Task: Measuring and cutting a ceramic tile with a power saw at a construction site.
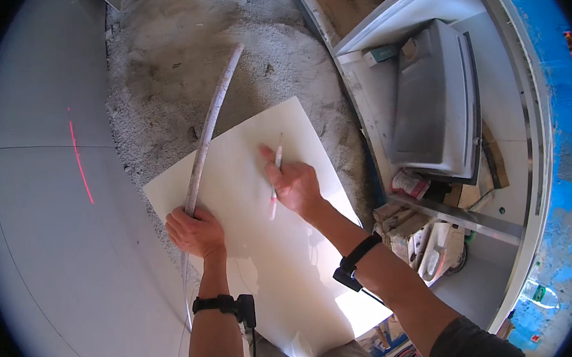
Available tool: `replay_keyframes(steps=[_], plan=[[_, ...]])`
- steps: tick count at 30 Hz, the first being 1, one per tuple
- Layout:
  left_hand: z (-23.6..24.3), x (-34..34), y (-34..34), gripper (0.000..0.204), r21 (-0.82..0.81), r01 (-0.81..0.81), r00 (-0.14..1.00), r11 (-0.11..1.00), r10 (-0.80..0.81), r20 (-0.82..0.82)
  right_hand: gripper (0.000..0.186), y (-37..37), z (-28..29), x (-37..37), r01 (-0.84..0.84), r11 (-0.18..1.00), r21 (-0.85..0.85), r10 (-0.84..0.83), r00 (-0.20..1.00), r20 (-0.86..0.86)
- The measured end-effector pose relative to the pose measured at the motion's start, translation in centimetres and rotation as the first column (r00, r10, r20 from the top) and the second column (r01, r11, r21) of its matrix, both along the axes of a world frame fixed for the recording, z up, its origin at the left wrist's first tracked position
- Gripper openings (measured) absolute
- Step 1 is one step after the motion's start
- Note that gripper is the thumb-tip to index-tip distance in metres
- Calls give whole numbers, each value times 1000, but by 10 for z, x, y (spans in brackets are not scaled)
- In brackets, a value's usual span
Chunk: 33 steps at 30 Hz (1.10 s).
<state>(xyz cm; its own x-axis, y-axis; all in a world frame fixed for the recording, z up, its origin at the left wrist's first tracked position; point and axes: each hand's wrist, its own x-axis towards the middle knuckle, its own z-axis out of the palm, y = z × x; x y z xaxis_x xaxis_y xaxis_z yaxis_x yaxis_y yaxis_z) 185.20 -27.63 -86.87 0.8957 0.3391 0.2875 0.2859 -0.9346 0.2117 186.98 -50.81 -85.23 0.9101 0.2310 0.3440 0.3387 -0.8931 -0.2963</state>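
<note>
Left hand [195, 232] grasping a pale straightedge [215, 106] and right hand [297, 184] holding a slim pen [278, 155], with a cream panel [256, 228] beneath both, probably stiff, heavy, slippery and chip-prone, best gripped by opposite edges.

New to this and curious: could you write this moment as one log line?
Left hand: on long strip | right hand: holding slim pen-like tool | pale panel: beneath both items
</note>
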Motion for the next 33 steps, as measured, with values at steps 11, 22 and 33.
replay_keyframes(steps=[11,22,33], plan=[[8,0,-7,17,2,-66,996,998,66,-54,18,-3,-7,-3,285,957,-43,-287,956,-55],[8,2,-6,16,62,-8,1000,998,7,7,25,18,3,2,-80,996,48,84,994,-68],[1,0,-2,14,61,20,999,998,-23,38,21,6,-12,-4,178,983,-36,-176,983,44]])
